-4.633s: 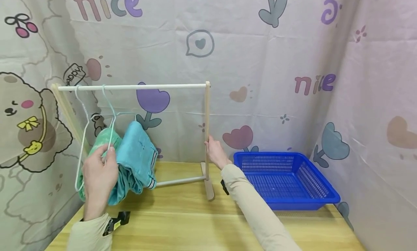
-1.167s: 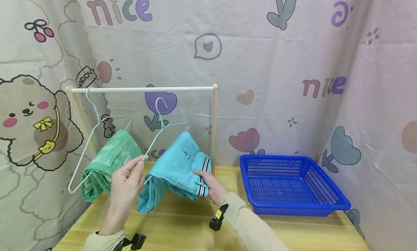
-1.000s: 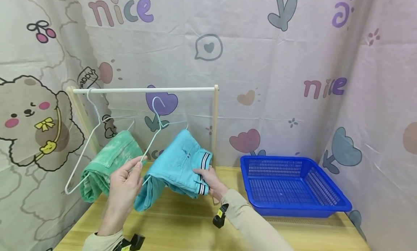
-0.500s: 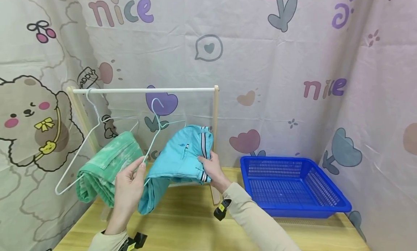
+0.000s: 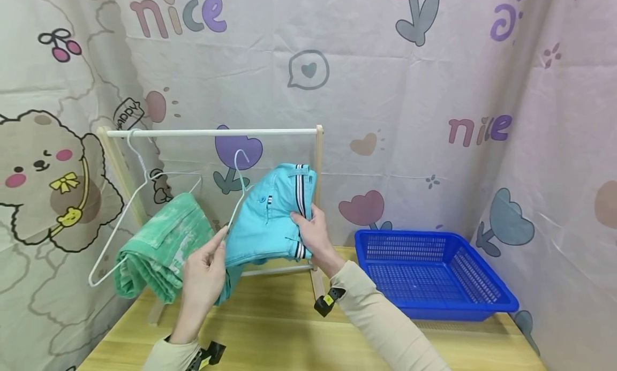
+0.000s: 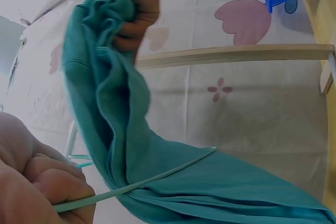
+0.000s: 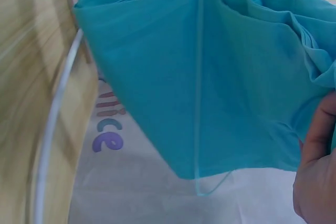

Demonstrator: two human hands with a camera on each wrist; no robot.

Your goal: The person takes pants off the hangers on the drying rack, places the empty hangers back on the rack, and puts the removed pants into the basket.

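My left hand (image 5: 204, 269) pinches the side wire of a pale mint hanger (image 5: 243, 188), whose hook is off the rail. Turquoise trousers (image 5: 265, 221) with a striped waistband are draped over its bottom bar; the left wrist view shows this bar (image 6: 131, 187) crossing the cloth. My right hand (image 5: 315, 234) grips the waistband and holds that end raised, with bunched folds below it. In the right wrist view, the hanging part of the trousers (image 7: 152, 72) falls behind the bar.
A small rack with a white rail (image 5: 202, 133) and wooden posts stands on the wooden table (image 5: 270, 333). From its left end hangs a white hanger (image 5: 113, 237) with a green tie-dyed garment (image 5: 164, 240). A blue plastic basket (image 5: 434, 307) sits at right, before a printed curtain.
The mint hanger has come off the rail and moved right. My right hand has left the rack's post and taken the waistband, lifting it upward over the last second.
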